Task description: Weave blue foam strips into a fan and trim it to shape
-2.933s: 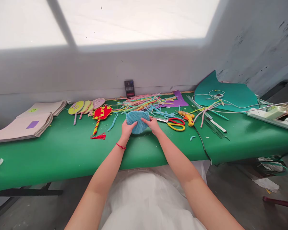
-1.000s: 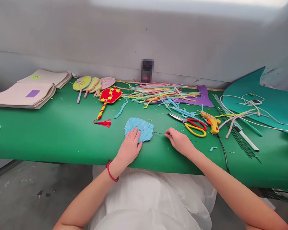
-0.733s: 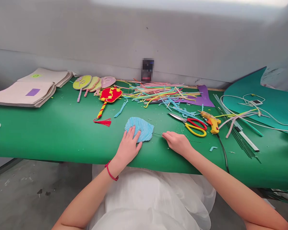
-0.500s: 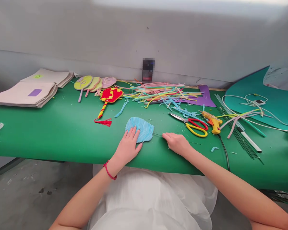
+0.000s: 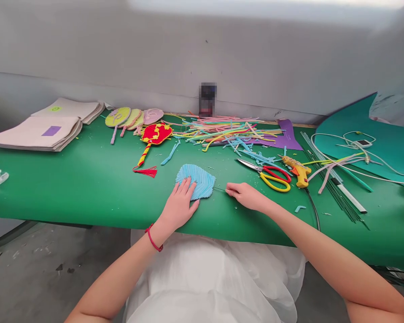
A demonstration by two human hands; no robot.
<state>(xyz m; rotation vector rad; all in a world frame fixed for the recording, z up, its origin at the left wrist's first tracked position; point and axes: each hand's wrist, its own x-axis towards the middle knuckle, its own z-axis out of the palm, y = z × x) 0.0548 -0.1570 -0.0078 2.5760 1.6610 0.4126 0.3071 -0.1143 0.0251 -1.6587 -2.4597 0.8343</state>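
Note:
Flat on the green tabletop lies a rounded blue panel (image 5: pixel 204 180) made of fuzzy strips laid side by side, like a fan face. My left hand (image 5: pixel 177 202) rests on its lower left part, fingers stretched out and pressing it down. To the right, my right hand (image 5: pixel 248 197) is closed in a pinch on a thin dark wire (image 5: pixel 220 188). The wire runs from my fingertips to the panel's right edge; whether it enters the panel or only touches it, I cannot tell.
Scissors (image 5: pixel 269 175) and a yellow glue gun (image 5: pixel 300 172) lie right of my right hand, near several dark wires (image 5: pixel 345 202). Behind are a pile of coloured fuzzy stems (image 5: pixel 229 130) and a red fan (image 5: pixel 156 133). Cloth pads (image 5: pixel 37 132) sit at the left.
My right hand has shifted slightly left, nearer the panel, and the wire's far end no longer shows beyond it. My left hand stays on the panel.

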